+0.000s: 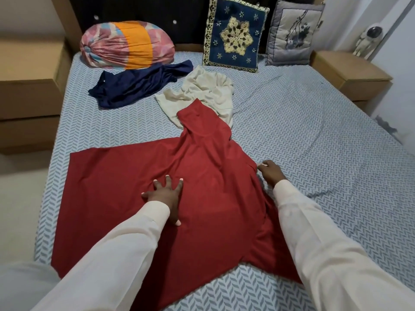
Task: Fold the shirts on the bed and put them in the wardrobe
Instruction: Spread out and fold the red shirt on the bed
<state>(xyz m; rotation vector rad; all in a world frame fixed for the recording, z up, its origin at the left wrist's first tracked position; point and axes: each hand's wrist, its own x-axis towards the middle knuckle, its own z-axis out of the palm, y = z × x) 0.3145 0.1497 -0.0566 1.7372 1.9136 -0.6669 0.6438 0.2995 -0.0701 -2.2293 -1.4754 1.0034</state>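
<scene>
A person in pale long sleeves leans over a bed (314, 131) dressed in a blue-grey herringbone sheet, working on a red shirt (107, 187) spread across its near half. The left hand (165, 196) lies flat on the middle of the shirt, fingers splayed and pressing the cloth down. The right hand (268, 172) sits at the shirt's right edge, its fingers curled in and pinching the fabric there. The body of the red shirt lies mostly smooth to the left, while one narrow part runs away up the bed, its far end overlapping a crumpled cream shirt (202, 93). Just left of that and a little farther off lies a rumpled navy shirt (134, 86), its far edge touching a round bolster (128, 44) covered in pink, orange and light blue. At the head of the bed a navy cushion (234, 34) with a gold star motif and a grey floral cushion (292, 32) stand propped against a dark headboard (157, 14). Tan bedside units flank the mattress, the left unit (29, 86) and the right unit (350, 70); a small white astronaut figure (368, 39) stands at the back of the right one.
</scene>
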